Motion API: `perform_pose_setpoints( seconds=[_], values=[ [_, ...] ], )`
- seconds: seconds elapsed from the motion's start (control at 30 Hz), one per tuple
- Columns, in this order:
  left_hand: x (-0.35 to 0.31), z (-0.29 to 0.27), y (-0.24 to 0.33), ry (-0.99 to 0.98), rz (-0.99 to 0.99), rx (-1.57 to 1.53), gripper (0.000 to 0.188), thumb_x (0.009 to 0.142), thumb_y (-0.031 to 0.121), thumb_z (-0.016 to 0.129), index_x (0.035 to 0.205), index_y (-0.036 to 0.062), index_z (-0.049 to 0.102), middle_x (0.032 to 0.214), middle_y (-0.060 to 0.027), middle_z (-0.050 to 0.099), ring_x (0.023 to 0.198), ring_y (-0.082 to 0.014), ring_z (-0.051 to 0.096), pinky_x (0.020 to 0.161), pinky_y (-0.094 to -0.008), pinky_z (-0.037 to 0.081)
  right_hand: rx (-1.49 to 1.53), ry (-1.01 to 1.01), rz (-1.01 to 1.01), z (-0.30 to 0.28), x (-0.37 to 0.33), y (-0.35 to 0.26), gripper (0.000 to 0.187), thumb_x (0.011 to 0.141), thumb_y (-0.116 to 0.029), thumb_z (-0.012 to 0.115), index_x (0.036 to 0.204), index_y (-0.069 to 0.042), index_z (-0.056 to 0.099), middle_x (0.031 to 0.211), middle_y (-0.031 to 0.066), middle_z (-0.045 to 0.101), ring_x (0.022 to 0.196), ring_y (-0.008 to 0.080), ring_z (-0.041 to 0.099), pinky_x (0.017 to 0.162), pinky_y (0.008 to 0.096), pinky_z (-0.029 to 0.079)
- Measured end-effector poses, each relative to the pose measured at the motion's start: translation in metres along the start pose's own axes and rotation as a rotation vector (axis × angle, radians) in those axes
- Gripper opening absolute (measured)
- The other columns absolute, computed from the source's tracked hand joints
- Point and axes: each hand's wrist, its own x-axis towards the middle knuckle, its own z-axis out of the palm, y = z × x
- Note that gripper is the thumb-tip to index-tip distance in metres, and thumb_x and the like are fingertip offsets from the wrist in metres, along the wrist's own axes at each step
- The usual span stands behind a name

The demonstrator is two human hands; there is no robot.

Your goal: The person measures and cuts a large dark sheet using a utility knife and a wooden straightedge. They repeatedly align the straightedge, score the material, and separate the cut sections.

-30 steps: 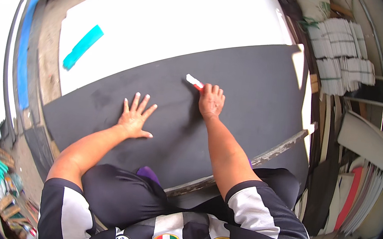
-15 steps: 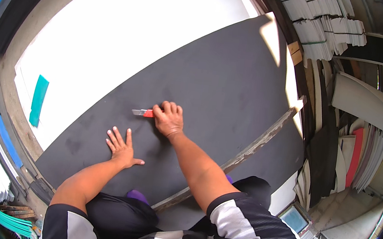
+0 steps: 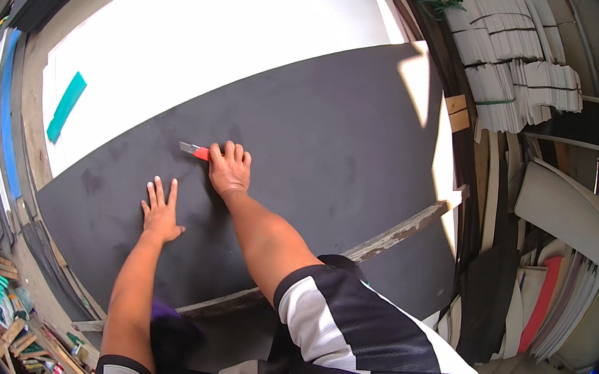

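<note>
A large dark grey sheet (image 3: pixel 321 130) lies over a bright white sheet (image 3: pixel 158 57). My left hand (image 3: pixel 159 212) rests flat on the dark sheet with its fingers spread and holds nothing. Up and to the right of it, my right hand (image 3: pixel 231 167) is closed around a red utility knife (image 3: pixel 195 150). The knife's metal blade end points left, low over the dark sheet; I cannot tell whether it touches the surface. Across the nearer part of the dark sheet lies a long, worn wooden strip (image 3: pixel 398 233), partly hidden by my right arm.
A teal strip (image 3: pixel 67 108) lies on the white sheet at the left. Bundled white strips (image 3: pixel 513 34) are stacked at the far right. Below them stand a curled pale sheet (image 3: pixel 569 213) and a red sheet (image 3: pixel 543 303). Wood scraps (image 3: pixel 15 339) lie at the lower left.
The view has shifted, so most things appear displaced. My right hand still grips the knife, and my left hand stays flat on the dark sheet. More wood scraps show at the lower left.
</note>
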Motion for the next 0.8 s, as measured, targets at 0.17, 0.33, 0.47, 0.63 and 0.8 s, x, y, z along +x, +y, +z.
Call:
perform_pose_setpoints(
  seconds=[0.17, 0.33, 0.47, 0.63, 0.8],
  values=[
    [-0.007, -0.011, 0.001, -0.017, -0.058, -0.234, 0.146, 0.067, 0.045, 0.096, 0.170, 0.0268, -0.006, 0.175, -0.0195, -0.017, 0.162, -0.0408, -0.007, 0.120, -0.0752, 0.018, 0.015, -0.017, -0.012, 0.007, 0.002, -0.005, 0.016, 0.092, -0.026, 0.067, 0.104, -0.018, 0.061, 0.103, 0.0069, 0.055, 0.104, 0.0285, 0.054, 0.092, 0.0437, 0.041],
    [-0.018, -0.002, 0.005, 0.190, 0.009, -0.294, 0.138, 0.067, 0.040, 0.096, 0.170, 0.0267, 0.005, 0.177, -0.0184, -0.006, 0.162, -0.0423, -0.004, 0.120, -0.0716, 0.022, -0.081, 0.010, -0.023, 0.002, 0.006, 0.002, 0.015, 0.091, -0.021, 0.063, 0.104, -0.014, 0.063, 0.108, 0.0108, 0.060, 0.107, 0.0312, 0.056, 0.092, 0.0471, 0.041],
    [-0.025, 0.043, 0.034, 0.407, 0.030, -0.348, 0.094, 0.091, 0.017, 0.075, 0.168, 0.0207, 0.021, 0.174, -0.0232, 0.007, 0.160, -0.0472, 0.008, 0.121, -0.0656, 0.027, -0.403, -0.143, -0.657, -0.037, -0.002, 0.049, 0.035, 0.096, -0.020, 0.060, 0.127, -0.006, 0.060, 0.129, 0.0147, 0.061, 0.119, 0.0321, 0.059, 0.087, 0.0446, 0.050],
    [-0.082, 0.152, 0.095, 0.807, 0.318, -0.363, 0.054, 0.097, 0.047, 0.065, 0.136, 0.0106, 0.060, 0.144, -0.0192, 0.051, 0.136, -0.0398, 0.045, 0.109, -0.0556, 0.040, -0.181, -0.558, -0.775, -0.127, -0.098, 0.130, 0.029, 0.093, -0.012, 0.060, 0.121, -0.010, 0.056, 0.123, 0.0106, 0.059, 0.120, 0.0295, 0.058, 0.087, 0.0437, 0.051],
    [-0.162, 0.214, 0.120, 0.275, 0.699, 0.083, 0.093, 0.071, 0.079, 0.075, 0.131, 0.0107, 0.055, 0.121, -0.0090, 0.055, 0.109, -0.0274, 0.055, 0.084, -0.0424, 0.046, 0.050, -0.832, -0.576, -0.192, -0.213, 0.226, 0.034, 0.092, -0.029, 0.073, 0.119, -0.013, 0.059, 0.102, 0.0148, 0.057, 0.077, 0.0407, 0.066, 0.061, 0.0523, 0.054]
  ],
)
